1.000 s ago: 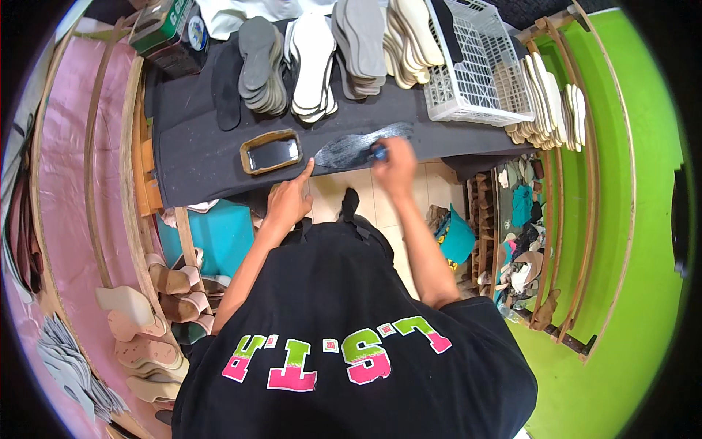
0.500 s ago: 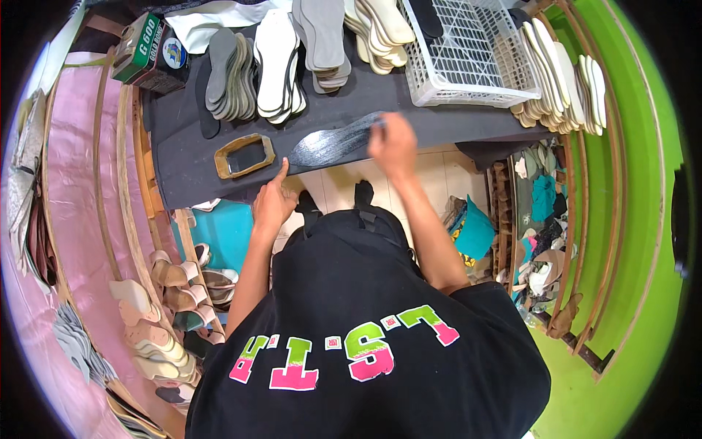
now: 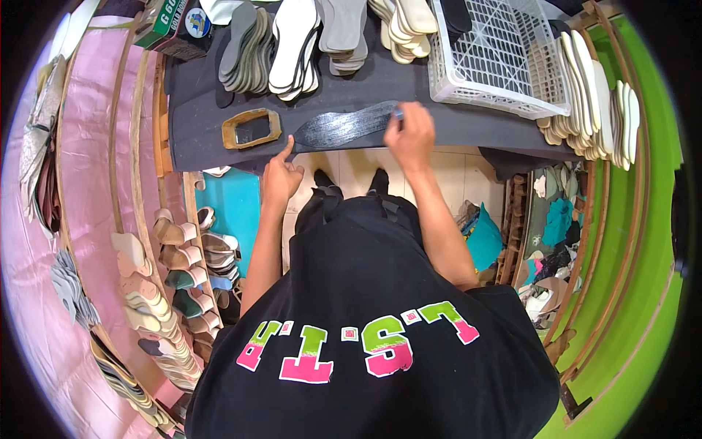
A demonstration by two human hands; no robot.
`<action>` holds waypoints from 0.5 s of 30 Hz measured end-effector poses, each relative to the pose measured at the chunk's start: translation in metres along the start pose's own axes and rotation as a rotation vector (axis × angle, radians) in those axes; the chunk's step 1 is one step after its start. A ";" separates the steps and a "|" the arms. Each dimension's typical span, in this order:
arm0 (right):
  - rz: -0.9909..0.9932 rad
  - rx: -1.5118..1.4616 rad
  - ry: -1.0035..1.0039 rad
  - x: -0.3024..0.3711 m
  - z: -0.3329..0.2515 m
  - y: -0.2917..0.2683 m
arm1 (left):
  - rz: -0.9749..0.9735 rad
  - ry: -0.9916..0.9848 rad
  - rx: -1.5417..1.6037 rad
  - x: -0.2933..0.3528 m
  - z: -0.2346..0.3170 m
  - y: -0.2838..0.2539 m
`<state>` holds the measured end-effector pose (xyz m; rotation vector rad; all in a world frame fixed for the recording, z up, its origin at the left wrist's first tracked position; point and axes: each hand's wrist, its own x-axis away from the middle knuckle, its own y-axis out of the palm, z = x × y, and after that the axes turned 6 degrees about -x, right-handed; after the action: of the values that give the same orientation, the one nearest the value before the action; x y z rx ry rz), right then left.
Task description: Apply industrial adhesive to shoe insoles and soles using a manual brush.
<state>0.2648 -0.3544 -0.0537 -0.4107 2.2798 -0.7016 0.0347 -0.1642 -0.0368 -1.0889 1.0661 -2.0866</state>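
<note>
Presently, through the head view, I see the right hand (image 3: 411, 139), its grip clamped on a small dark tool (image 3: 398, 115) at the right end of a glossy black insole (image 3: 344, 128). That lies along the counter's (image 3: 194, 139) front edge. The left hand (image 3: 280, 179) has its grip apart, index finger (image 3: 287, 151) at the insole's left tip, near a tan-rimmed tray (image 3: 229, 135).

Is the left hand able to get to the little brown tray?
Probably yes: the left hand is close beside the tray, and nothing seems to stand between them, though its pointing finger is at the black insole's tip.
</note>
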 end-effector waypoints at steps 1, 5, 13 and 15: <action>-0.074 -0.031 -0.076 0.007 -0.010 0.010 | -0.015 0.018 -0.003 -0.002 0.000 -0.001; -0.192 -0.450 -0.158 0.025 -0.063 0.058 | -0.028 0.069 -0.036 -0.006 -0.003 -0.006; 0.135 -0.142 0.290 -0.004 -0.006 0.004 | 0.015 0.149 0.019 -0.006 -0.018 -0.001; 0.061 -0.087 0.150 -0.001 -0.019 0.007 | -0.094 0.157 -0.045 -0.002 -0.008 -0.016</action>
<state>0.2512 -0.3416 -0.0461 -0.3377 2.4604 -0.6233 0.0273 -0.1510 -0.0273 -1.0278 1.1611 -2.2643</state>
